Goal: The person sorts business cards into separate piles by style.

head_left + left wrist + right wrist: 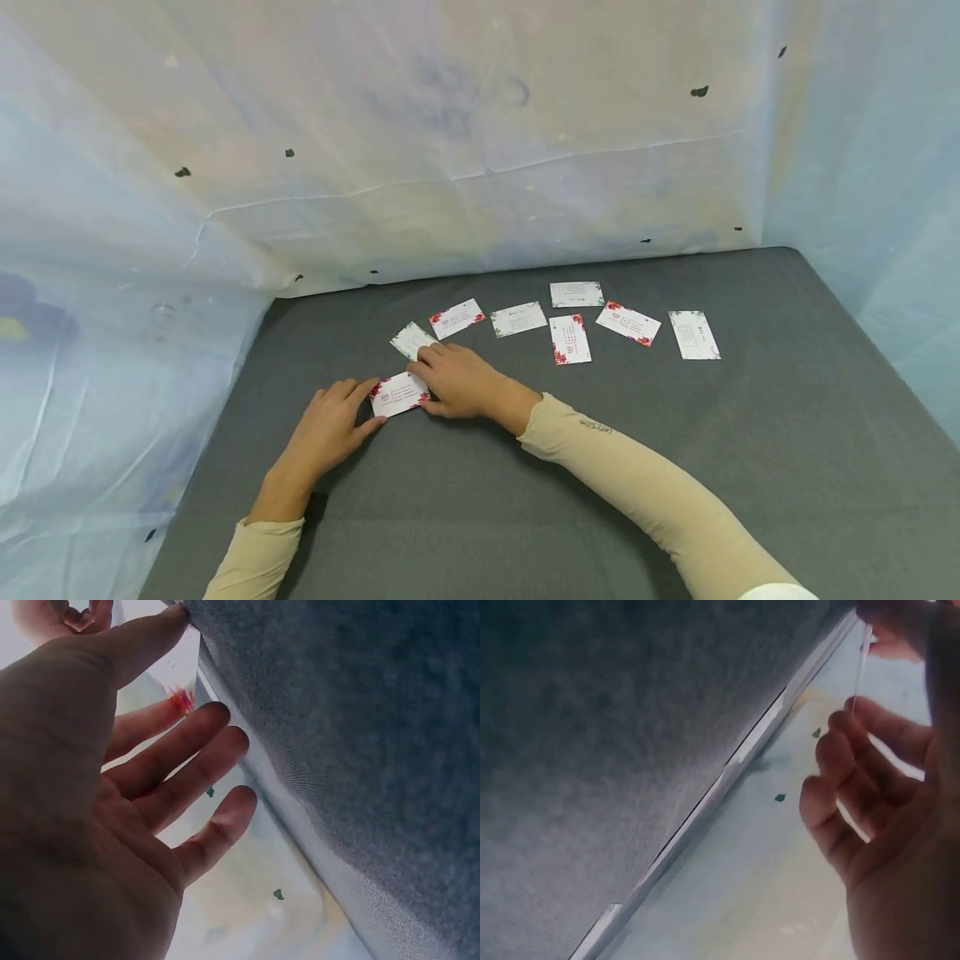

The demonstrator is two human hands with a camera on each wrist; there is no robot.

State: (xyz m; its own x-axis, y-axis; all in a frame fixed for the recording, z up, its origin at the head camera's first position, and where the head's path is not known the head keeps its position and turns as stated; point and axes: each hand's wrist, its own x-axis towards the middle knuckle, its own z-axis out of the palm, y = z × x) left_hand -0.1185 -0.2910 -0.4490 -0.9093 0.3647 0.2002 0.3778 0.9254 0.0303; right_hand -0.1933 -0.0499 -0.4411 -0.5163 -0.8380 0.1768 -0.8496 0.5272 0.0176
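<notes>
A white business card with red flower corners is between both hands at the left of the grey table. My left hand holds its left side, thumb at the near corner and index finger at the far one; the other fingers of this hand spread away from the card. On the opposite side my right hand pinches the card's right edge between thumb and fingers. The right wrist view shows this card almost edge-on. Just behind the right fingers lies a green-leaf card, partly covered by them.
Farther back lie several cards: red-flowered ones and green-leaf ones. The grey cloth-covered table meets a pale patterned curtain at its back edge.
</notes>
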